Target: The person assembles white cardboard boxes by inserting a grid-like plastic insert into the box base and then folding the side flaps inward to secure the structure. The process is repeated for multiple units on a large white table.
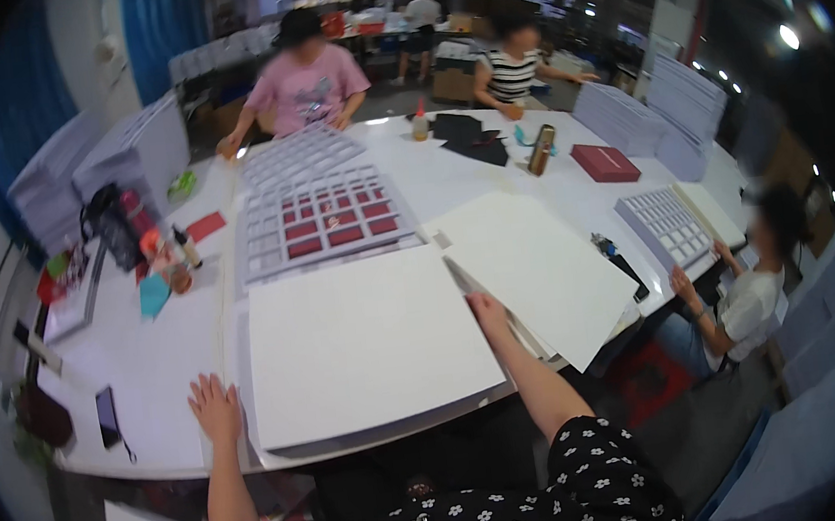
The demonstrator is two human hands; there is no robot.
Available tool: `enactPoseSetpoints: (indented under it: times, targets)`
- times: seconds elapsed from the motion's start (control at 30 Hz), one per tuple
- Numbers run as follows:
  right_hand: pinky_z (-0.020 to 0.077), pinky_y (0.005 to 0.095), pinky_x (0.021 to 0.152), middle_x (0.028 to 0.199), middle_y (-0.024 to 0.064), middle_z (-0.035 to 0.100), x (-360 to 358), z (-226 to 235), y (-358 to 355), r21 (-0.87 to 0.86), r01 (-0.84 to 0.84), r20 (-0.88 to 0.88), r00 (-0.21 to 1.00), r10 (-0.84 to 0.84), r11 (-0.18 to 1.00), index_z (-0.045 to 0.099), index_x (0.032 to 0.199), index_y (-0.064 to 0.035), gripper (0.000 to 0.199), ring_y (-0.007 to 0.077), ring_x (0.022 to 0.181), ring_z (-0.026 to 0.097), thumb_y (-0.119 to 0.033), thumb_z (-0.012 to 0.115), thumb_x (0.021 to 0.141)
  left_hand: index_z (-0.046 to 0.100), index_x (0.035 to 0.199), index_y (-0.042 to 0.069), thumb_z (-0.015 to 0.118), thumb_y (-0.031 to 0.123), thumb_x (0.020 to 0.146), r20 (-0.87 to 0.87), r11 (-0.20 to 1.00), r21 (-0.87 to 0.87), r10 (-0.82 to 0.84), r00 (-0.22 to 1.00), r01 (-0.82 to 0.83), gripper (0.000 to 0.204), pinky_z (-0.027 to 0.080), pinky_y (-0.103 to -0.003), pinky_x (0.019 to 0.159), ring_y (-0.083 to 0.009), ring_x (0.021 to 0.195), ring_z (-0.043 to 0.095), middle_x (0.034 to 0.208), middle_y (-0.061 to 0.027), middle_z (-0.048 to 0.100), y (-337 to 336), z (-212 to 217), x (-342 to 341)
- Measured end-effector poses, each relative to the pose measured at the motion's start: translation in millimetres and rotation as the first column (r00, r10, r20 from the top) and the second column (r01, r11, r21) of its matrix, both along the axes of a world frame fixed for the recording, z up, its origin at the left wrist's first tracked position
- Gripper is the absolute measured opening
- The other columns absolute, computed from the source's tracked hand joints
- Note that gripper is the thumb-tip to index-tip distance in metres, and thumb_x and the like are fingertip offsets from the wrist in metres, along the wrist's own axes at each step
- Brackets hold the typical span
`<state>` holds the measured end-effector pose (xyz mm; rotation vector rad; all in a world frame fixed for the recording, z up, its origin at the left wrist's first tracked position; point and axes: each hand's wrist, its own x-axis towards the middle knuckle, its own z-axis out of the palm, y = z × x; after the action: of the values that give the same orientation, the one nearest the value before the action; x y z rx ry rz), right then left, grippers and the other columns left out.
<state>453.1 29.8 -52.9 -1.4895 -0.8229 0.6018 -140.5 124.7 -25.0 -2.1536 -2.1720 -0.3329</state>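
A large square white board (366, 351) lies flat before me, near the table's front edge. My left hand (216, 408) rests beside its left edge with the fingers spread, holding nothing. At the board's right edge my right hand (488, 312) is closed, its fingers curled at the rim and partly hidden. More white sheets (549, 273) lie at an angle just right of that hand. Beyond the board is a grey grid tray (328, 219) with dark red showing in several cells. Another pale grid (302, 156) lies behind it.
On the left are a phone (108, 418), bottles (172, 264) and stacked white boards (131, 152). A glue bottle (419, 123), black pieces (471, 138), a gold flask (542, 150) and a dark red box (605, 163) stand farther back. A co-worker at right holds a grid tray (666, 227).
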Motion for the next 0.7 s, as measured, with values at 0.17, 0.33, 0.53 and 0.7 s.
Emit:
enactPoseSetpoints:
  times: [0.17,0.33,0.53,0.7]
  targets:
    - [0.0499,0.0289,0.080,0.096,0.0039,0.067,1,49,9,0.017,0.109,-0.011,0.994,-0.109,0.994,0.065,0.108,-0.0032,0.032,0.0132,0.090,0.062,-0.032,0.052,0.104,0.050,0.141,0.005,0.053,0.038,0.099,0.057,0.996,0.094,-0.006,0.998,0.001,0.053,0.018,-0.056,0.120,-0.0387,0.147,0.027,0.154,-0.0168,0.041,-6,3,-4]
    - [0.0464,0.0347,0.099,0.129,0.0161,0.060,-30,132,86,0.137,-0.024,0.509,0.859,-0.049,0.990,0.055,0.133,0.0005,0.044,0.0247,0.118,0.058,-0.025,0.062,0.098,0.051,0.140,0.006,0.053,0.038,0.099,0.080,0.991,0.134,0.002,0.997,-0.013,0.052,0.018,-0.056,0.119,-0.0383,0.147,0.028,0.154,-0.0160,0.041,-7,4,-10]
    - [0.0415,0.0443,0.108,0.140,0.0232,0.051,-94,159,193,-0.129,-0.255,0.851,0.468,0.239,0.958,0.047,0.142,-0.0037,0.078,0.0375,0.131,0.048,-0.026,0.083,0.077,0.051,0.139,0.005,0.054,0.038,0.099,0.115,0.992,0.129,-0.009,0.993,-0.006,0.052,0.017,-0.056,0.119,-0.0381,0.147,0.027,0.154,-0.0165,0.040,-4,8,-5]
    - [0.0383,0.0509,0.110,0.150,0.0213,0.042,-160,154,250,-0.428,-0.195,0.875,0.157,0.458,0.883,0.039,0.149,-0.0114,0.094,0.0396,0.140,0.038,-0.031,0.087,0.070,0.051,0.138,0.004,0.056,0.035,0.098,0.114,0.992,0.127,-0.003,0.994,-0.012,0.052,0.018,-0.057,0.119,-0.0390,0.146,0.027,0.152,-0.0177,0.042,-3,12,-6]
